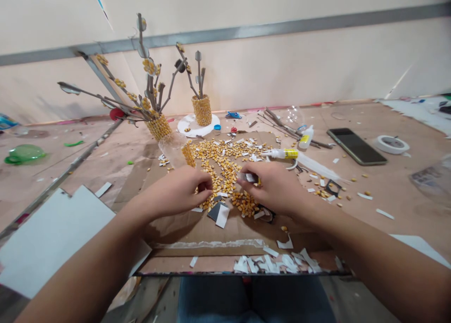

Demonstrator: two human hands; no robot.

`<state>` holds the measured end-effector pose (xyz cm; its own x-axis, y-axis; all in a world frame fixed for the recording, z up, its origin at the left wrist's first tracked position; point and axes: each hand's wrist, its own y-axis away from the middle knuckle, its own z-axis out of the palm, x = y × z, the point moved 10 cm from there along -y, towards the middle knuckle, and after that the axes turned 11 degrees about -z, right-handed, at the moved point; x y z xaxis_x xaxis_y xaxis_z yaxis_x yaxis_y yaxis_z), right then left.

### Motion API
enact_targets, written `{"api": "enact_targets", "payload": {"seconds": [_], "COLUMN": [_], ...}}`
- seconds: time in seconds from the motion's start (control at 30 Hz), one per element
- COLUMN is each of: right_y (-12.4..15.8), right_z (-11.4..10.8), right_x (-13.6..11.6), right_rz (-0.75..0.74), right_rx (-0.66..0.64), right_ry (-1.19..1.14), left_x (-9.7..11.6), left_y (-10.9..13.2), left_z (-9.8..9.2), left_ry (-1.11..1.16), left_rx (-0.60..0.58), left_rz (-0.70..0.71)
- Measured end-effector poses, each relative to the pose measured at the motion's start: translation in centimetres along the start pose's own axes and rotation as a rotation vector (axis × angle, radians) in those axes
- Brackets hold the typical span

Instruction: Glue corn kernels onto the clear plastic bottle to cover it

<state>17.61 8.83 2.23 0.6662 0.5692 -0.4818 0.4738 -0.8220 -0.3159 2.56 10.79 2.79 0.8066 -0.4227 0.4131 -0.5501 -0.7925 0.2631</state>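
Note:
My left hand (pixel 181 189) hovers over the loose corn kernels (pixel 218 165) with its thumb and fingers curled together; whether anything is between them I cannot make out. Just behind it stands a clear plastic cup (pixel 172 150) with a strip of kernels on its right side. My right hand (pixel 278 184) pinches a small grey and dark piece (pixel 250 177) between thumb and forefinger, above the kernels. Below and between the hands lies a black and white scrap (pixel 219 213). A glue bottle (pixel 282 153) with a yellow label rests behind the right hand.
Cardboard (pixel 176 229) lies under the kernels. Two kernel-covered pots, one nearer (pixel 158 126) and one farther (pixel 202 111), hold decorated twigs. A phone (pixel 356 146), a tape roll (pixel 391 144), loose sticks (pixel 282 123) and white paper scraps (pixel 278 263) are around.

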Motion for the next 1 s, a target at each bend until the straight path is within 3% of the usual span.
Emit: {"api": "enact_targets", "payload": {"seconds": [0.13,0.27,0.37,0.57,0.77,1.0], "right_y": [0.8,1.6,1.6,1.5,1.0,0.7], "right_z": [-1.2,-1.6,-1.4,-1.5,-1.8,-0.3], "right_x": [-3.4,-3.8,-4.0,-4.0,-3.6,-3.7], "right_rz": [-0.349,-0.411,-0.44,-0.428,-0.325,-0.31], "right_rx": [0.233,0.368,0.353,0.334,0.278,0.175], "right_ry": [-0.106,-0.088,-0.063,-0.068,-0.02,0.081], "left_x": [1.3,0.6,0.5,0.5,-0.1,1.6], "left_y": [-0.3,-1.1,-1.3,-1.1,-1.3,-0.7], "left_z": [-0.1,1.9,3.0,2.6,2.8,4.1], "left_ry": [0.646,1.0,1.074,1.073,1.371,1.579], "left_rx": [-0.004,-0.009,-0.052,-0.037,0.052,-0.014], "left_rz": [-0.004,-0.113,-0.15,-0.13,-0.133,-0.102]}}
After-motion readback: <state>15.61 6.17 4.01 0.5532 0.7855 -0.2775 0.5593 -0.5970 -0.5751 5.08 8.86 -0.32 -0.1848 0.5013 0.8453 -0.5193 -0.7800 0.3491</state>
